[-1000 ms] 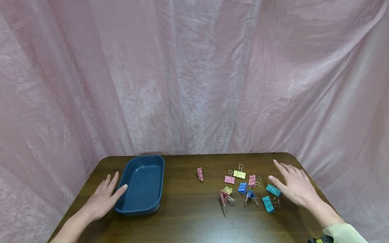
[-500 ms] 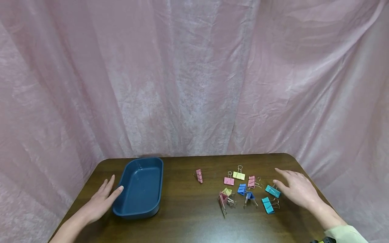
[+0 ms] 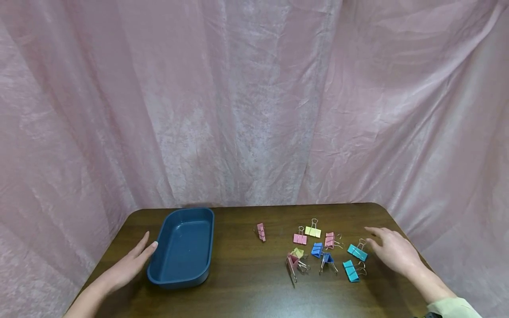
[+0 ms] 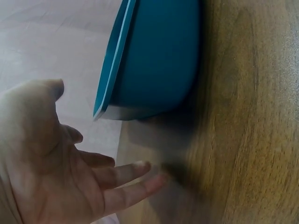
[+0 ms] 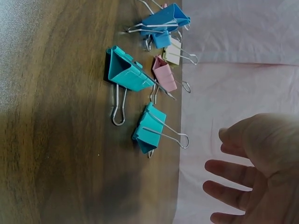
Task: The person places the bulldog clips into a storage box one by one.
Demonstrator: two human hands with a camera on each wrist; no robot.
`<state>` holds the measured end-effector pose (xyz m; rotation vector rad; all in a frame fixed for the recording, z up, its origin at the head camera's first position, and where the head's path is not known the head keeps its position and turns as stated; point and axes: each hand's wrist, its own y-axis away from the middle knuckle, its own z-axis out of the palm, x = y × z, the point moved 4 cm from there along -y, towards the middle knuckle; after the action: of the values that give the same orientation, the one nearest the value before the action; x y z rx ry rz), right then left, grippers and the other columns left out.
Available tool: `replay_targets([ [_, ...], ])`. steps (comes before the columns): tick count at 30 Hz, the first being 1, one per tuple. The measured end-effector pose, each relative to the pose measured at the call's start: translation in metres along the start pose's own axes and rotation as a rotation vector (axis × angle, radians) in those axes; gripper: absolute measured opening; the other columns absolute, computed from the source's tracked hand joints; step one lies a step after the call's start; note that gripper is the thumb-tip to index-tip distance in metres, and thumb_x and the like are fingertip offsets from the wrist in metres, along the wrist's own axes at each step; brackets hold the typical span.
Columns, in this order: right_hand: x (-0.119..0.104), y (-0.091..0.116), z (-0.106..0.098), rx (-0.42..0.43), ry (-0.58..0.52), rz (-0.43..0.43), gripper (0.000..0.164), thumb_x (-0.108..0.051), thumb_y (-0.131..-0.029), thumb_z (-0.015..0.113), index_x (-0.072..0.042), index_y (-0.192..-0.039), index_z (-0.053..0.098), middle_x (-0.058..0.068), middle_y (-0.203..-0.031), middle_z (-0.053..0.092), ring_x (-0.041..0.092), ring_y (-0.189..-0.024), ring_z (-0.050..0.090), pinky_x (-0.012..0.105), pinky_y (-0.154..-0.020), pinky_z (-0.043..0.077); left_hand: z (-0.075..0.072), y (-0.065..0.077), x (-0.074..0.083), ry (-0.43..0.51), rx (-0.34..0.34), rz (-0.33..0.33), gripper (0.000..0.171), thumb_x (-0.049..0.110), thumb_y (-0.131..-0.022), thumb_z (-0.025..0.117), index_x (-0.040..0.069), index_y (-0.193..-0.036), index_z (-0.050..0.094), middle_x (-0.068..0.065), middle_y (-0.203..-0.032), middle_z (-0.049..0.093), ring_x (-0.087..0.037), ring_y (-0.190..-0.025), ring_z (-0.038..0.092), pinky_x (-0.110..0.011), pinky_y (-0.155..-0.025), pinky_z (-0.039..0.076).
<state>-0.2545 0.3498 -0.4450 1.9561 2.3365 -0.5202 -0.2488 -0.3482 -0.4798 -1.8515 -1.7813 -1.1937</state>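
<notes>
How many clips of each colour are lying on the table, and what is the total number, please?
Pink or reddish clips: 4
Yellow clips: 2
Blue clips: 2
Teal clips: 2
Total: 10

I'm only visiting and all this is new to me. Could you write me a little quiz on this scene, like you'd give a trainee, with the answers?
1. Which thing is nearest the left hand?
A) a pink clip
B) a yellow clip
C) the dark blue tray

2. True or false: the right hand is gripping a blue clip.

3. How many teal clips lie on the table?

Key:
1. C; the left wrist view shows the tray close by, apart from the fingers.
2. False; the right hand holds nothing and is nearest the teal clips.
3. Two.
</notes>
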Motion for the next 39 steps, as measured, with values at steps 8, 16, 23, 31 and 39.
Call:
replay_targets([
  [8, 0.008, -0.002, 0.002, -0.032, -0.054, 0.021, 0.044, -0.021, -0.098, 0.067, 0.001, -0.136, 0.062, 0.025, -0.123, 0.068, 0.047, -0.108, 0.064, 0.064, -0.086, 0.050, -0.002, -0.002, -0.006, 0.171, -0.019, -0.041, 0.085, 0.054, -0.108, 0.037, 0.014, -0.162, -0.016, -0.041, -0.160, 0.006, -0.062, -0.133, 0.039, -0.059, -0.079, 0.058],
  [16, 0.013, -0.002, 0.002, -0.074, -0.101, 0.058, 0.044, -0.018, -0.098, 0.066, 0.002, -0.136, 0.061, 0.022, -0.119, 0.070, 0.032, -0.094, 0.069, 0.055, -0.075, 0.054, -0.003, -0.004, -0.007, 0.299, -0.051, -0.045, 0.077, 0.036, -0.111, 0.042, 0.013, -0.164, -0.008, -0.044, -0.157, 0.012, -0.048, -0.121, 0.057, -0.052, -0.076, 0.059],
  [23, 0.015, -0.003, 0.002, -0.117, -0.109, 0.089, 0.040, -0.018, -0.099, 0.063, 0.004, -0.133, 0.063, 0.012, -0.106, 0.072, 0.017, -0.078, 0.059, 0.041, -0.066, 0.049, -0.005, -0.008, -0.009, 0.368, -0.128, -0.005, 0.075, 0.025, -0.112, 0.040, 0.013, -0.163, -0.013, -0.047, -0.155, 0.010, -0.056, -0.124, 0.052, -0.056, -0.079, 0.059],
  [31, 0.017, -0.005, 0.003, -0.110, -0.110, 0.077, 0.037, -0.018, -0.098, 0.065, 0.004, -0.127, 0.066, 0.017, -0.108, 0.073, 0.031, -0.092, 0.068, 0.053, -0.076, 0.054, -0.002, -0.013, -0.006, 0.453, -0.194, -0.036, 0.074, 0.020, -0.112, 0.040, 0.016, -0.163, -0.013, -0.045, -0.152, 0.023, -0.046, -0.119, 0.059, -0.060, -0.080, 0.058],
  [39, 0.017, -0.005, 0.005, -0.103, -0.127, 0.073, 0.037, -0.019, -0.098, 0.066, 0.004, -0.127, 0.066, 0.017, -0.107, 0.073, 0.034, -0.095, 0.069, 0.054, -0.078, 0.054, -0.001, -0.015, -0.003, 0.503, -0.248, -0.022, 0.076, 0.016, -0.111, 0.037, 0.018, -0.161, -0.021, -0.047, -0.154, 0.007, -0.048, -0.118, 0.059, -0.063, -0.081, 0.056],
])
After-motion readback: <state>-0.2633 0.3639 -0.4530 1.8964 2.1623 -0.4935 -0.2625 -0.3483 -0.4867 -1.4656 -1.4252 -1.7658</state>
